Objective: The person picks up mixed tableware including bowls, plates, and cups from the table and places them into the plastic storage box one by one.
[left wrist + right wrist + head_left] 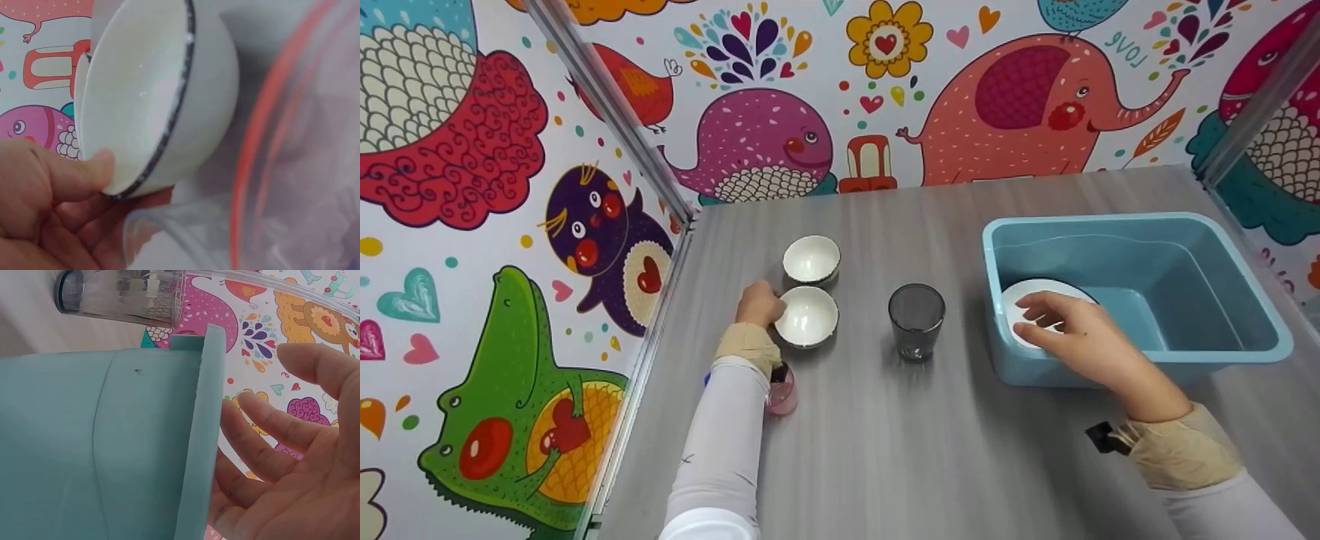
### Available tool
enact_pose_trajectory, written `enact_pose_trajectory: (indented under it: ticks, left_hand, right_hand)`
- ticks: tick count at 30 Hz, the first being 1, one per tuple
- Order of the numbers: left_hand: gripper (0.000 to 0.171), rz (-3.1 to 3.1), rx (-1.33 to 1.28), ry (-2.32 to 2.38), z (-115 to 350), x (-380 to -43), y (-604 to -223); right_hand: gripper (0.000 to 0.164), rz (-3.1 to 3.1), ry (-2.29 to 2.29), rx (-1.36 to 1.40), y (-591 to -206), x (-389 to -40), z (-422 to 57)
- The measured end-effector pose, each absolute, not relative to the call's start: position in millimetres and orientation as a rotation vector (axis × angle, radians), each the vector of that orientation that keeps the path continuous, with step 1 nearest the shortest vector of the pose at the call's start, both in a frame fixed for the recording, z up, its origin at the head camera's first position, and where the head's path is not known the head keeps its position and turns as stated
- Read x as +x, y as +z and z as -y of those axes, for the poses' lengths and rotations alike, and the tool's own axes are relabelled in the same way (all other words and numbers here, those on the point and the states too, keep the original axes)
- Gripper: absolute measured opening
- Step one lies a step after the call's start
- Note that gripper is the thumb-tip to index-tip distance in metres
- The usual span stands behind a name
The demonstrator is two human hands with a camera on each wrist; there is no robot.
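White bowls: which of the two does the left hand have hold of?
The front bowl, nearer the pink cup: the left hand pinches its rim. The back bowl sits beyond it, outside that pinch.

White bowl, dark-edged rim, glossy inside, mouth up on bench, rim pinched at 9 o'clock by left hand, thumb inside. Light-blue rectangular tub, upright, at bowl's 3 o'clock. White dish, dark rim, inside tub toward 9 o'clock, partly hidden under right hand.
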State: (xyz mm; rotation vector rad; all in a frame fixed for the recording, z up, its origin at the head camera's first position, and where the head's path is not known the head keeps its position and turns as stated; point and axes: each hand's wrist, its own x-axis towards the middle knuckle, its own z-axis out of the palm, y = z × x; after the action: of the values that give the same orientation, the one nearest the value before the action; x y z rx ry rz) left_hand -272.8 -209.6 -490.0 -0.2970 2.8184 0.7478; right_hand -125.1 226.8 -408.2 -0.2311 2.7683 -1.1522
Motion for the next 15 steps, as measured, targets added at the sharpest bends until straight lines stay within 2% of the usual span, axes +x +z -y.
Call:
enact_pose_trajectory:
  ticks: [7,15]
  left_hand:
    - [0.024,-2.791,-0.26,0.832,202,-275,-479]
    - [0.027,-2.701,-0.245,0.981,195,-279,-468]
  right_hand:
    - [0.046,-2.792,-1.158,-0.258,-410,-125,-225]
    - [0.048,-2.777,-1.17,-0.25,-411,-124,-224]
